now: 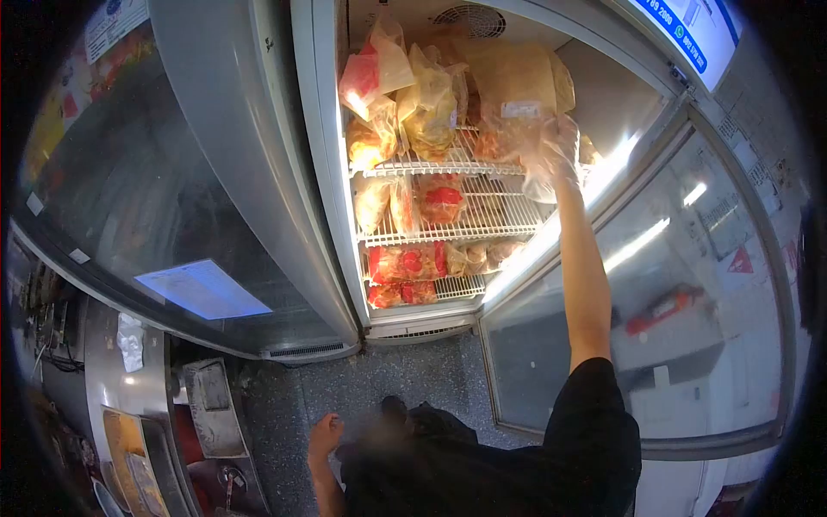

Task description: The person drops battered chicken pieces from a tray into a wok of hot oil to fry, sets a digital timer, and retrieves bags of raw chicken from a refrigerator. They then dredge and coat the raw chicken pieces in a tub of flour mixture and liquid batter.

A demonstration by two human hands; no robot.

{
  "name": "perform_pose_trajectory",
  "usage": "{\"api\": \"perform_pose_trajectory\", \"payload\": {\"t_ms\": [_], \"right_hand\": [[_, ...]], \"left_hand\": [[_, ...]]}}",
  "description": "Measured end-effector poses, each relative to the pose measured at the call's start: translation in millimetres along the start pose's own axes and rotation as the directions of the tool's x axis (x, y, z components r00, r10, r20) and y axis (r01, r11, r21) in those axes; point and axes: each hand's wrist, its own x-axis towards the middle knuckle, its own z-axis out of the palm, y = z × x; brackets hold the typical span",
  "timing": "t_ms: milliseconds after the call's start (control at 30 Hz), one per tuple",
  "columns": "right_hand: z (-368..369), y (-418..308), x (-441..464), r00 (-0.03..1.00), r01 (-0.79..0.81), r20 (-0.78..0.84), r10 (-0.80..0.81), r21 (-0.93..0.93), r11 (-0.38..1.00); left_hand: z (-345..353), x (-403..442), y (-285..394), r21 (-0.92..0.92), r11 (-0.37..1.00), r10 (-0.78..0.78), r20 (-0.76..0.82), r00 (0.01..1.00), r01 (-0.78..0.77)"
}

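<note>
Head view: an upright refrigerated cabinet (308,129) with its glass door (741,345) swung wide at the right of the frame; the right arm reaches up to the top visible wire shelf (448,165). The right hand (563,142), far nearer the shelf than the left, lies at the upper right of the shelf's contents, overlapped by a clear plastic bag (539,183). That bag lies just below and to the left of the fingers, its longer axis running roughly up and down the frame, its lower end overhanging the shelf's front edge. Film obscures the fingertips, so whether this grip is clenched on the bag cannot be told. A large yellowish bag (514,73) stands just beyond, up and to the left of the hand. The left hand (325,434), at lower centre-left, is released, fingers loosely bent, with nothing seen in it. Lettering: the lit sign (689,39) at upper right shows the digits "2000" beside a round green icon; the white label (520,109) on the yellowish bag is too small to read.
</note>
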Motion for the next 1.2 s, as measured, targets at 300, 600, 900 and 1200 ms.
{"api": "perform_pose_trajectory", "payload": {"t_ms": [300, 600, 900, 1200], "right_hand": [[133, -86, -41, 0.906, 0.397, 0.13, -0.402, -0.585, 0.707], [84, 0, 41, 0.992, -0.027, 0.119, 0.033, -0.052, 0.998], [107, -54, -11, 0.971, 0.231, -0.013, -0.238, -0.188, 0.955], [131, -77, -57, 0.894, 0.437, 0.27, -0.357, -0.353, 0.828]], "left_hand": [[7, 6, -4, 0.015, 1.0, -0.012, 0.073, 0.997, 0.01], [-9, -6, -2, 0.021, 1.0, -0.009, -0.004, 1.0, 0.009], [-8, -17, -16, 0.098, 0.982, -0.169, 0.061, 0.984, 0.163], [-6, 28, 24, 0.131, 0.99, -0.081, 0.158, 0.984, 0.061]]}}
